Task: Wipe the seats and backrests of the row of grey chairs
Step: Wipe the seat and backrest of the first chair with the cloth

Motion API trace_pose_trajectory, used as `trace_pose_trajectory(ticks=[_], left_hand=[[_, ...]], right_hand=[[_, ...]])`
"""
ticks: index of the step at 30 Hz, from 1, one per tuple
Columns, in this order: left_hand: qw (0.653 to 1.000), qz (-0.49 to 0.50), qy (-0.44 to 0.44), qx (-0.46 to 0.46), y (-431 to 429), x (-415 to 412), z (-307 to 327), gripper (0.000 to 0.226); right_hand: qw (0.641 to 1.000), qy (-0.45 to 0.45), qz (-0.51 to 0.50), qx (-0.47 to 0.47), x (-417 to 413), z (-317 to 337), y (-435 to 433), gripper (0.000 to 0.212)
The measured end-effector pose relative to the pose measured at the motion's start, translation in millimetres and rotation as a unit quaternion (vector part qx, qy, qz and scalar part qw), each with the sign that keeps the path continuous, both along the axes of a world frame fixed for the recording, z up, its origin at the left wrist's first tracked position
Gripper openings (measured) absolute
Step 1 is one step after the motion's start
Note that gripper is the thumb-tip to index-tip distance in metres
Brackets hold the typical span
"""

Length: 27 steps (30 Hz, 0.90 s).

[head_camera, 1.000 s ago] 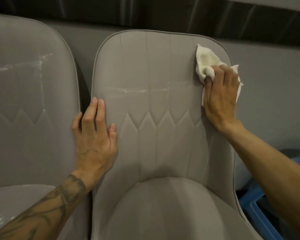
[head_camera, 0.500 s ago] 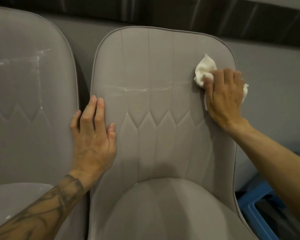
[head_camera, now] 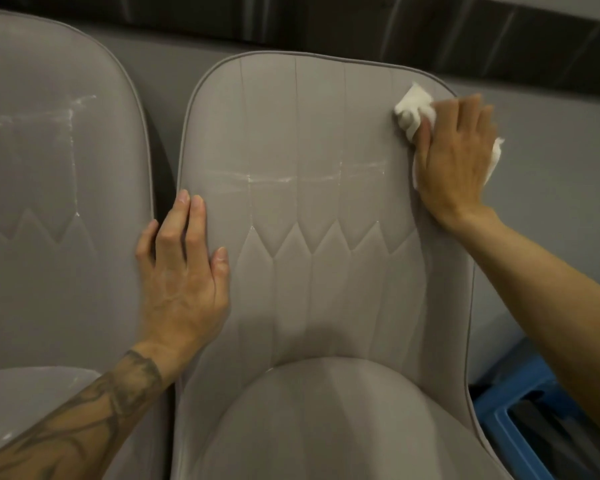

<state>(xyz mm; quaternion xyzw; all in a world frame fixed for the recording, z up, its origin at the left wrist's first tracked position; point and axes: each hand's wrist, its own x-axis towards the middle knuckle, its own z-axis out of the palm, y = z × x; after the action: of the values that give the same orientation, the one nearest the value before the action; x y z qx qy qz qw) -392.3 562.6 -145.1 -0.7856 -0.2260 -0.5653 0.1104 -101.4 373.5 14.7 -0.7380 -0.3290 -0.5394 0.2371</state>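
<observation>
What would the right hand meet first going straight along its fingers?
Probably the piped rim at the backrest's top right corner, just past the right hand and its white cloth; behind it, the grey wall, depth unclear.

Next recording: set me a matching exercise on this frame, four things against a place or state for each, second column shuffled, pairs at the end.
Column one
1. left hand
2. right hand
3. streak
4. plastic object

Column two
A. blue, at the lower right of the view
B. flat on the left edge of the backrest
C. pressing a white cloth on the backrest's upper right
D. whitish, running across the backrest's middle

Pairs: 1-B, 2-C, 3-D, 4-A
</observation>
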Motion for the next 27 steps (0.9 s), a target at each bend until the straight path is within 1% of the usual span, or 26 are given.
trace_pose_trajectory(ticks=[2, 3, 6, 8, 12, 14, 15, 16, 19, 21, 23, 26, 27], left_hand=[[1.000, 0.000, 0.000, 0.002, -0.4, 0.1, -0.2, 0.064], [1.000, 0.000, 0.000, 0.002, -0.7, 0.0, -0.3, 0.064], [1.000, -0.001, 0.003, 0.000, -1.8, -0.2, 0.8, 0.064], [1.000, 0.000, 0.003, -0.002, -2.5, -0.5, 1.4, 0.063], [1.000, -0.002, 0.000, 0.000, -2.1, -0.3, 1.8, 0.063], [1.000, -0.004, -0.002, 0.000, -2.6, -0.2, 1.7, 0.064], [1.000, -0.006, -0.002, 0.000, -2.9, 0.2, 1.6, 0.064], [1.000, -0.006, -0.003, 0.000, -2.7, 0.3, 1.6, 0.064], [1.000, -0.006, -0.003, -0.002, -1.7, 0.2, 2.2, 0.064], [1.000, -0.004, -0.003, -0.003, -2.4, -0.2, 2.2, 0.064], [1.000, -0.002, -0.003, -0.002, -2.5, -0.4, 2.3, 0.064], [1.000, 0.000, 0.000, -0.001, -2.5, -0.5, 1.9, 0.064], [1.000, -0.001, 0.000, -0.002, -2.5, -0.6, 1.9, 0.064]], right_hand=[[0.999, 0.021, -0.014, 0.038, -1.9, 0.2, 2.7, 0.050], [0.999, 0.022, -0.021, 0.030, -4.6, -10.4, -0.9, 0.051], [0.998, -0.005, -0.017, -0.060, -18.2, -49.4, -20.3, 0.043], [0.997, -0.015, -0.002, -0.079, -15.9, -42.2, -23.5, 0.040], [1.000, 0.012, 0.008, 0.005, 6.9, 15.0, 3.1, 0.046], [0.999, 0.030, -0.015, 0.042, 6.0, 16.4, 8.0, 0.050], [0.998, 0.030, -0.027, 0.042, 2.3, 5.6, 4.9, 0.049], [0.999, 0.022, -0.027, 0.024, -3.8, -10.8, -1.0, 0.047], [0.996, -0.020, 0.003, -0.085, -22.3, -64.7, -25.5, 0.035], [0.993, -0.032, 0.021, -0.116, -23.2, -70.4, -33.3, 0.028], [0.996, -0.027, 0.026, -0.087, -16.7, -47.6, -24.1, 0.029], [1.000, 0.011, 0.008, 0.009, -4.8, -4.1, 1.8, 0.041], [0.999, 0.024, -0.005, 0.033, -4.5, 1.3, 6.4, 0.043]])
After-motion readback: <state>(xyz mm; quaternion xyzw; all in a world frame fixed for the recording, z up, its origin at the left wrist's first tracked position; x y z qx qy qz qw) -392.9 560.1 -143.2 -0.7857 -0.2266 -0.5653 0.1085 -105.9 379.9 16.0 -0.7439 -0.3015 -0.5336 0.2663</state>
